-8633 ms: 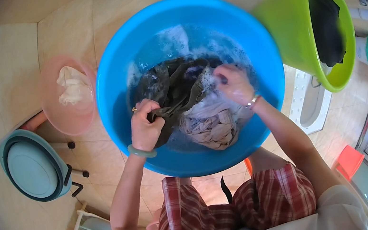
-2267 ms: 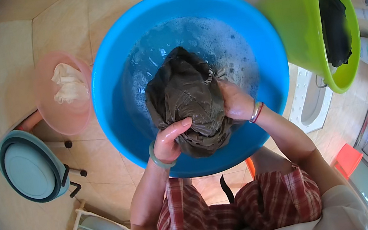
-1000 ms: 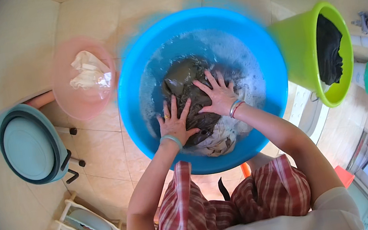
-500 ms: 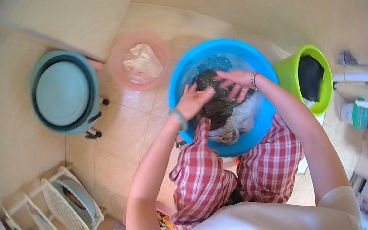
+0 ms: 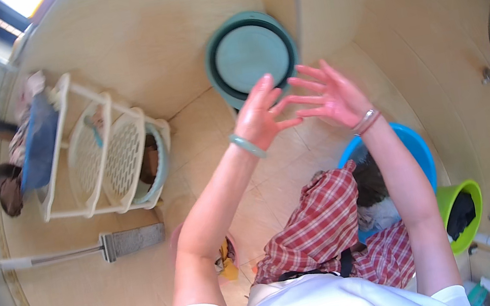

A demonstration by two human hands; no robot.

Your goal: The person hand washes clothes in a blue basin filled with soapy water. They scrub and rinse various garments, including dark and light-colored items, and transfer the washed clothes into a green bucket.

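My left hand [image 5: 259, 115], with a pale green bangle [image 5: 247, 145] at its wrist, is raised over the floor with its fingers apart and nothing in it. Close beside it, my right hand [image 5: 333, 95] is also open and bare, its fingertips near those of the left. A bracelet [image 5: 367, 121] circles the right wrist. Beyond both hands stands a round teal tub [image 5: 252, 56]. Below my right forearm is the blue basin [image 5: 413, 142], holding dark wet cloth [image 5: 370, 183] and pale cloth [image 5: 378, 215]; my arm and knee hide part of it.
A white rack [image 5: 105, 152] with baskets and cloth on it stands at the left, above a flat grey mop [image 5: 134, 241]. At right is a lime green bucket [image 5: 474, 197] with black cloth [image 5: 461, 215] inside. A pink tub [image 5: 234, 244] with yellow items sits near my left elbow.
Both hands have risen out of the blue basin and moved left. My view has turned left, bringing the rack and teal tub further in and the basin to the right.
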